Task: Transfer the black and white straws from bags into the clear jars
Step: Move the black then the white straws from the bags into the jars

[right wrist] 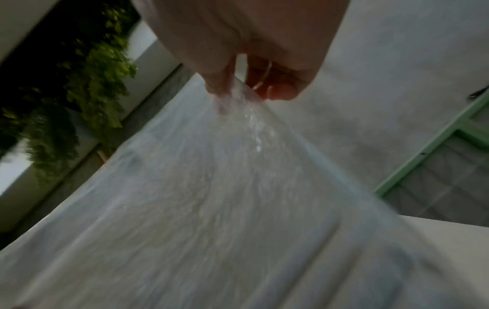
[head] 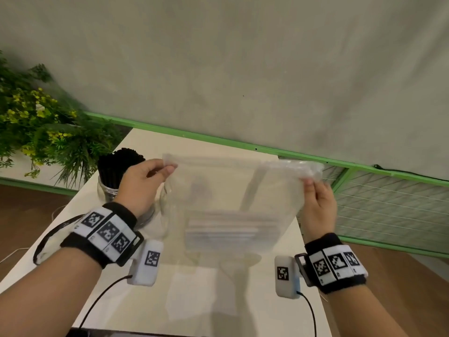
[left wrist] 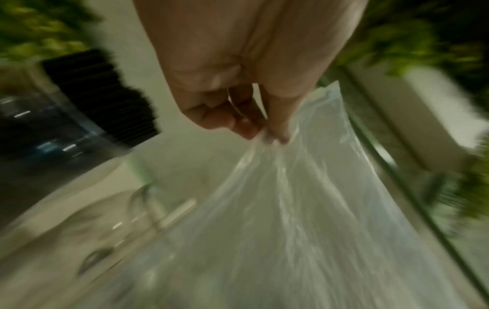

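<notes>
A clear plastic bag point(head: 233, 190) hangs above the table, held up by both hands. White straws point(head: 230, 227) lie in a bundle at its bottom. My left hand point(head: 145, 181) pinches the bag's upper left corner point(left wrist: 267, 135). My right hand point(head: 315, 203) pinches the crumpled upper right corner point(right wrist: 238, 98). A clear jar point(head: 109, 190) full of black straws point(head: 119, 166) stands behind my left hand; the black straws point(left wrist: 105, 104) show blurred in the left wrist view. A second clear jar point(head: 167, 203), seen through the bag, stands beside it.
A white table point(head: 194, 300) lies under the bag. Green plants with yellow flowers point(head: 43, 132) stand at the far left. A green-framed wire rack point(head: 388, 210) borders the table's right side, and a grey wall rises behind.
</notes>
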Tool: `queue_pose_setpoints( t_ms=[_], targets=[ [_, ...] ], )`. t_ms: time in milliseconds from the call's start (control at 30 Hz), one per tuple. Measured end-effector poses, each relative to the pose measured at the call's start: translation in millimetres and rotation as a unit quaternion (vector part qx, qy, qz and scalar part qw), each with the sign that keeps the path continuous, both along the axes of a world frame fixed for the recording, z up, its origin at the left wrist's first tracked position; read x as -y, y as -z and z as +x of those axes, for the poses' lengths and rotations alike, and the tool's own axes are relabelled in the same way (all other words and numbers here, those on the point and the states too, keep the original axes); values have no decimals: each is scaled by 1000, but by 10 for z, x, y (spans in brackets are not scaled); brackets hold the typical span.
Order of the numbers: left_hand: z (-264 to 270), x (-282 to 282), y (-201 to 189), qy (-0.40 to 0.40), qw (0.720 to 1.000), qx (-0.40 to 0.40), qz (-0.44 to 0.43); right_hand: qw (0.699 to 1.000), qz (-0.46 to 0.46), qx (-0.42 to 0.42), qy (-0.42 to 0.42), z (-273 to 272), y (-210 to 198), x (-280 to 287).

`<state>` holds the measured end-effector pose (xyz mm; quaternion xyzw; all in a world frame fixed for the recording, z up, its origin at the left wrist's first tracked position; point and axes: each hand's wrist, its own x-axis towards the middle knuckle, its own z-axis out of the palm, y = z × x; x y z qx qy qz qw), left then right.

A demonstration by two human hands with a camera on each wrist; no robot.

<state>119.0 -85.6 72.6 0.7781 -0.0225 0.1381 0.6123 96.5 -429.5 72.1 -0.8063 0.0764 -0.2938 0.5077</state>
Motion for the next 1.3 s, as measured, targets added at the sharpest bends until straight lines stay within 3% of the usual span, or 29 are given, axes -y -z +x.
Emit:
queue_pose_setpoints(
  t_ms=[67, 133, 233, 367, 467, 533, 600, 700, 833, 933, 1033, 1200, 1300],
  targets=[
    [21, -12, 69, 24, 993, -66, 93, 992, -78, -102, -11, 49, 83, 51],
    [29, -27, 85, 34, 985, -94, 144, 987, -97, -129, -14, 58, 104, 91],
    [28, -22, -28, 16, 993, -59, 98, 996, -44, -81, -6, 14, -23, 128],
    [-6, 79, -31, 36, 991, -89, 98, 991, -64, -119, 17, 17, 9, 126],
    [-40, 152, -44, 54, 989, -102, 91, 996, -38, -29, 78, -84, -132, -92],
    [-65, 193, -95, 71, 988, -98, 92, 990, -128, 36, 41, -226, -272, -373],
    [-108, 248, -164, 95, 986, -94, 101, 953, -298, 31, -46, -311, -320, -644],
    [-197, 348, -293, 132, 983, -83, 94, 861, -477, -117, -132, -269, -245, -862],
    [-312, 495, -450, 175, 978, -63, 93, 769, -539, -301, -166, -170, 42, -957],
    [-376, 540, -503, 204, 971, -50, 114, 742, -543, -337, -202, -129, 109, -1011],
    [-400, 406, -501, 175, 979, -58, 84, 765, -492, -342, -237, -44, 123, -910],
    [-505, -213, -323, 71, 995, -55, 34, 894, -249, -269, -257, -15, -56, -579],
    [-673, -504, -98, 89, 989, -120, 18, 911, -107, -229, -325, -110, -315, -637]
  ],
)
